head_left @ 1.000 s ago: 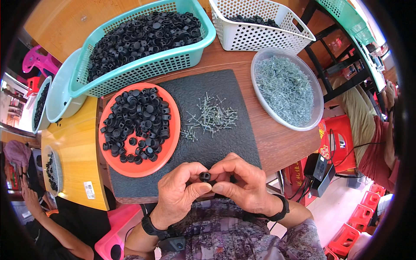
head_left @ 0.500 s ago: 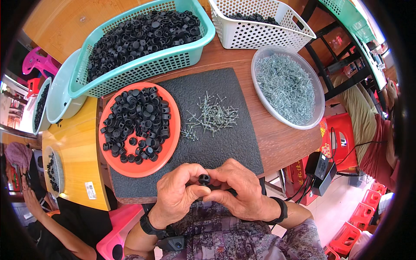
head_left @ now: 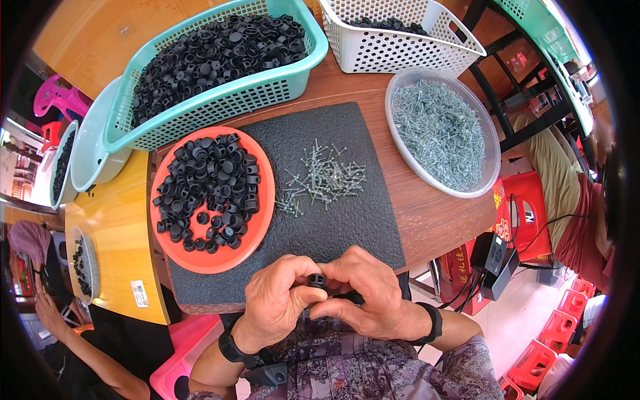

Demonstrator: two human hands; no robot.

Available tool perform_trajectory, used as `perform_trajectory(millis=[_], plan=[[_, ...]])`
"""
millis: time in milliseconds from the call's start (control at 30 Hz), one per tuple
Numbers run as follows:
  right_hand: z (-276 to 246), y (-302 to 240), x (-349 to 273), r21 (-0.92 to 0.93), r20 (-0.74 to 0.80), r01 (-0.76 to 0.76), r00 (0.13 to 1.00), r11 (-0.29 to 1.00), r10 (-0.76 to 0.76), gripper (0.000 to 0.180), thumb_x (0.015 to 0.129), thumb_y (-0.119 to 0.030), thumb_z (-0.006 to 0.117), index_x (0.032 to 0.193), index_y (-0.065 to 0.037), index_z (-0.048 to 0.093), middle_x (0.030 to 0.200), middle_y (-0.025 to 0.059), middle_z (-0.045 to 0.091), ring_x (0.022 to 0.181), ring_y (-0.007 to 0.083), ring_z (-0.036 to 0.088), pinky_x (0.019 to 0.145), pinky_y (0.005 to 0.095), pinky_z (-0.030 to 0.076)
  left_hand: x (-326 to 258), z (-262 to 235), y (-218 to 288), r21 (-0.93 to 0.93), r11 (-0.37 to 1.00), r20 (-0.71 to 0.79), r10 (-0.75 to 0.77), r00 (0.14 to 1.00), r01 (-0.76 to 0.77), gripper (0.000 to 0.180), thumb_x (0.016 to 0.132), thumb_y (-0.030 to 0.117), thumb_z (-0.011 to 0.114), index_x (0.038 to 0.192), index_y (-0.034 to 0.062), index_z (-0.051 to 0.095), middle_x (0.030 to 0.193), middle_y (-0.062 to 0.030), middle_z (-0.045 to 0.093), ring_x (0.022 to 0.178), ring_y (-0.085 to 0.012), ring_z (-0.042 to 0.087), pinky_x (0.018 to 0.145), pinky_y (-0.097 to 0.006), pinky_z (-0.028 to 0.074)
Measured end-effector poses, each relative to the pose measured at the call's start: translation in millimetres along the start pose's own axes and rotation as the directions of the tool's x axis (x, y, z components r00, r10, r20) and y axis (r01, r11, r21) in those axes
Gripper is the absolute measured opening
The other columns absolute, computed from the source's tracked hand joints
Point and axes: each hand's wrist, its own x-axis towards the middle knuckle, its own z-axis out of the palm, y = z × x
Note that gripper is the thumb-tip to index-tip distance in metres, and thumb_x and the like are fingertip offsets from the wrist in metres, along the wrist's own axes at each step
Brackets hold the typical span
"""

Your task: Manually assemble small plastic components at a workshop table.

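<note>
A small round black plastic cap (head_left: 317, 281) with openings in its face is pinched between the thumb and index finger of my left hand (head_left: 275, 300). My right hand (head_left: 368, 293) is closed up against it, index fingertip at the cap's edge and thumb just below. Whatever its curled fingers grip is hidden. Beyond my hands, a loose pile of thin silvery screws (head_left: 328, 175) lies on a dark textured mat (head_left: 300, 237). To the left, an orange-red plate (head_left: 259, 248) holds many similar black caps (head_left: 212, 180), partly overhanging the mat.
Behind the plate stands a teal basket (head_left: 220, 101) heaped with black parts. A white basket (head_left: 400, 57) with more sits at the back. On the right, a clear tub (head_left: 492, 175) is full of screws. Another person's arm (head_left: 100, 357) shows at lower left, beside the yellow table (head_left: 120, 247).
The black cap has turned slightly between my fingers, showing more of its openings, and sits a little lower. Both hands stay in nearly the same place.
</note>
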Motion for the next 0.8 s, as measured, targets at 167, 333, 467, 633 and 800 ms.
perform_trajectory(millis=[167, 333, 467, 633, 800], plan=[[2.7, 1.5, -1.3, 0.031, -0.035, -0.010, 0.999, 0.999, 0.011, 0.043, 0.068, -0.018, 0.077, 0.099, 0.004, 0.057, 0.075, 0.0106, 0.058, 0.064, 0.0243, 0.054, 0.054, 0.0335, 0.043, 2.1, 2.6, -3.0, 0.086, 0.986, -0.016, 0.142, 0.990, -0.141, 0.035, 0.082, 0.035, 0.066, 0.088, 0.0019, 0.054, 0.069, -0.0061, 0.053, 0.055, -0.0164, 0.051, 0.050, -0.027, 0.040], [2.5, 2.0, 0.5, 0.010, -0.057, 0.065, 0.996, 0.998, -0.064, 0.036, 0.068, -0.012, 0.075, 0.096, 0.003, 0.057, 0.072, 0.0099, 0.057, 0.062, 0.0243, 0.054, 0.053, 0.0336, 0.043, 0.5, 6.8, -7.7, 0.127, 0.968, -0.023, 0.223, 0.975, -0.218, 0.026, 0.083, 0.023, 0.065, 0.086, 0.0016, 0.051, 0.067, -0.0069, 0.051, 0.053, -0.0185, 0.048, 0.047, -0.029, 0.037], [0.7, 5.1, -1.5, -0.049, -0.051, 0.075, 0.996, 0.996, -0.078, 0.037, 0.066, -0.010, 0.076, 0.096, 0.003, 0.057, 0.072, 0.0096, 0.056, 0.061, 0.0252, 0.053, 0.053, 0.0346, 0.042, 0.5, 12.2, -14.2, 0.146, 0.943, -0.027, 0.306, 0.952, -0.299, 0.029, 0.073, 0.008, 0.071, 0.094, 0.0012, 0.051, 0.066, -0.0095, 0.050, 0.052, -0.0235, 0.049, 0.045, -0.033, 0.038], [-8.3, 1.4, 12.5, -0.105, -0.003, 0.132, 0.991, 0.986, -0.133, 0.049, 0.063, -0.011, 0.077, 0.105, 0.003, 0.056, 0.076, 0.0092, 0.054, 0.063, 0.0255, 0.051, 0.054, 0.0343, 0.043, -4.4, 4.7, -5.7, -0.347, 0.920, -0.016, -0.201, 0.979, 0.183, 0.024, 0.075, 0.003, 0.072, 0.093, -0.0012, 0.058, 0.073, -0.0057, 0.060, 0.059, -0.0103, 0.056, 0.051, -0.025, 0.045], [-11.4, 4.5, 22.3, -0.205, 0.086, 0.276, 0.961, 0.939, -0.263, 0.050, 0.063, -0.015, 0.077, 0.105, 0.006, 0.059, 0.073, 0.0088, 0.057, 0.059, 0.0217, 0.053, 0.050, 0.0301, 0.041, 2.5, -4.5, 4.6, -0.702, 0.530, 0.213, -0.481, 0.851, 0.475, 0.023, 0.079, 0.008, 0.071, 0.096, -0.0023, 0.060, 0.075, -0.0041, 0.061, 0.060, -0.0088, 0.055, 0.052, -0.023, 0.045]])
